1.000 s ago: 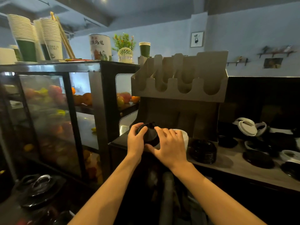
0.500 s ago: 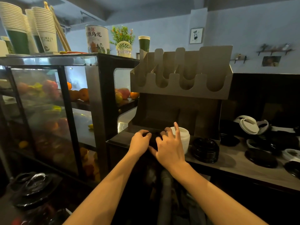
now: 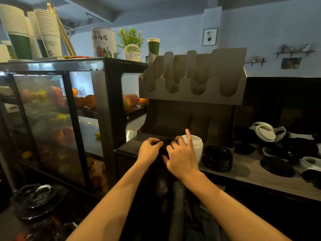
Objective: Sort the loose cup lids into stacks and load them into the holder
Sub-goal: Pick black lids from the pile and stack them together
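Note:
A stack of black lids [image 3: 163, 150] rests on the counter in front of the metal holder [image 3: 192, 94]. My left hand [image 3: 149, 150] grips its left side and my right hand [image 3: 180, 159] its right side, hiding most of it. Just right of my right hand stands a stack of white lids [image 3: 198, 145]. A second stack of black lids [image 3: 218, 159] sits further right. Loose black lids [image 3: 277, 166] and white lids [image 3: 264, 131] lie scattered at the counter's right end. The holder's four scalloped slots look empty.
A glass display case [image 3: 52, 119] with fruit stands to the left, paper cups [image 3: 46, 32] and a tea tin [image 3: 103, 42] on top. The counter [image 3: 251, 178] runs right. Dark clutter lies low at the left.
Both hands have lowered the black lid stack from chest height onto the counter before the holder. The view has shifted slightly.

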